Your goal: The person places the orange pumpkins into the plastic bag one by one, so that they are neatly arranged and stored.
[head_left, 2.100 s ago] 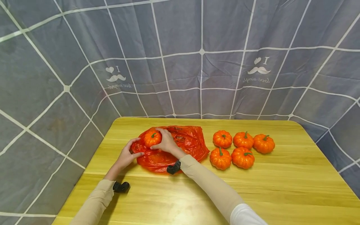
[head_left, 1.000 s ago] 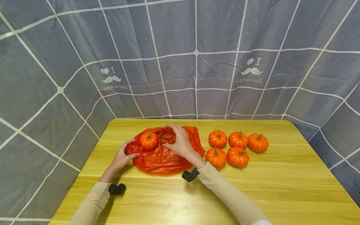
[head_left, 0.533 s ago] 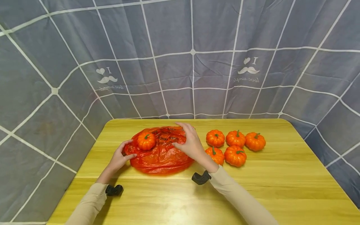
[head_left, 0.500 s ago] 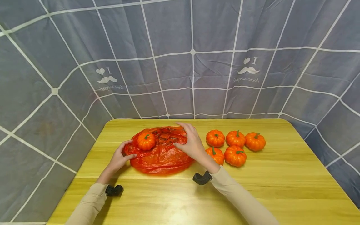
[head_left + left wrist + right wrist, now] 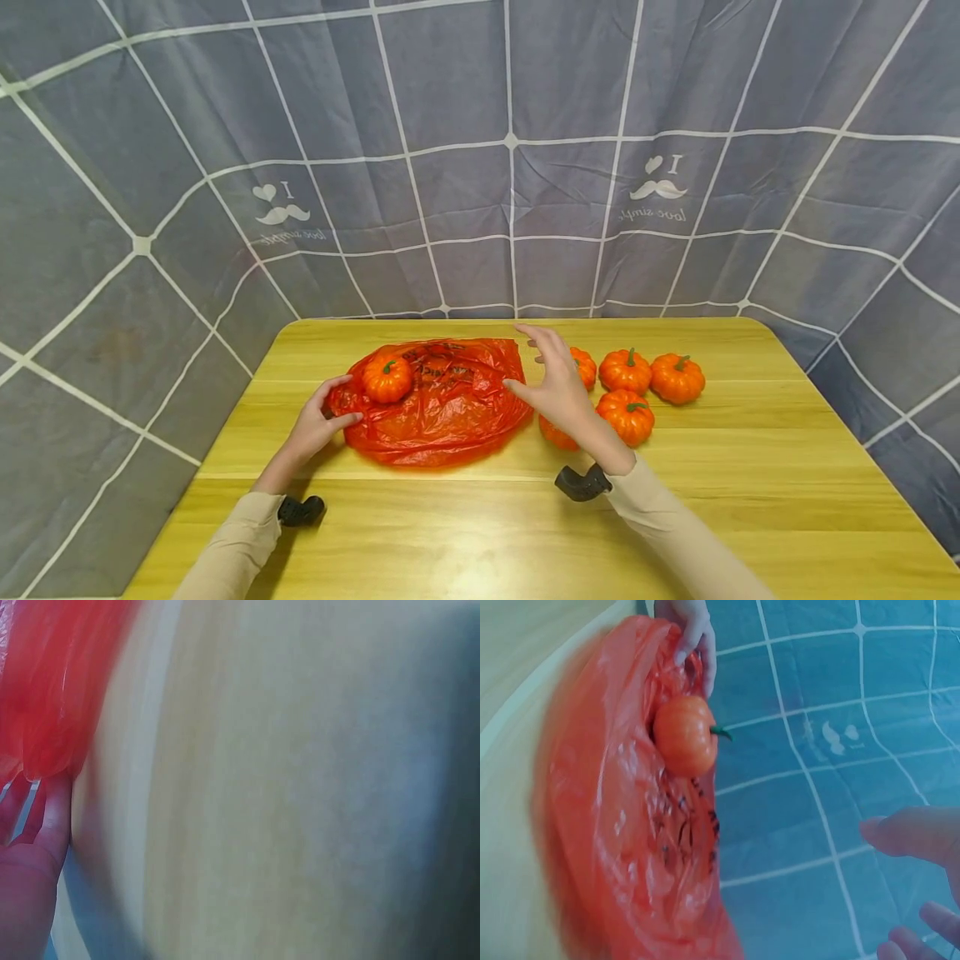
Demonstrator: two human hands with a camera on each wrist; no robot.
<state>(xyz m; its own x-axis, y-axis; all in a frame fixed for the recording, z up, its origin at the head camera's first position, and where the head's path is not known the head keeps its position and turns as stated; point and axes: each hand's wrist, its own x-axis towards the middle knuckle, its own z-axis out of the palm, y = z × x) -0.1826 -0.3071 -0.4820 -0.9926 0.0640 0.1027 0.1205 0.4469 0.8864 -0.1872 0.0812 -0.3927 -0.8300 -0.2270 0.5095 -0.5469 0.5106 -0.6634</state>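
Note:
A small orange pumpkin [image 5: 387,379] with a green stem sits on the left part of a crumpled red plastic bag [image 5: 450,417], which lies flat on the table. Dark print shows on the bag behind and to the right of the pumpkin. My left hand [image 5: 310,427] grips the bag's left end between thumb and fingers; the left wrist view shows the bag's edge [image 5: 60,690] meeting the fingers. Fingers spread and holding nothing, my right hand [image 5: 558,390] hovers just past the bag's right end. It covers parts of two pumpkins behind it.
Several more pumpkins [image 5: 625,372] stand in a cluster right of the bag, one pumpkin [image 5: 677,379] farthest right. They rest on a light wooden table [image 5: 480,533]. A grey curtain [image 5: 465,192] with white grid lines hangs behind and at both sides.
My right hand has let go of the pumpkin on the bag and moved right, past the bag's right end. The left hand keeps its place at the bag. The head view has shifted slightly.

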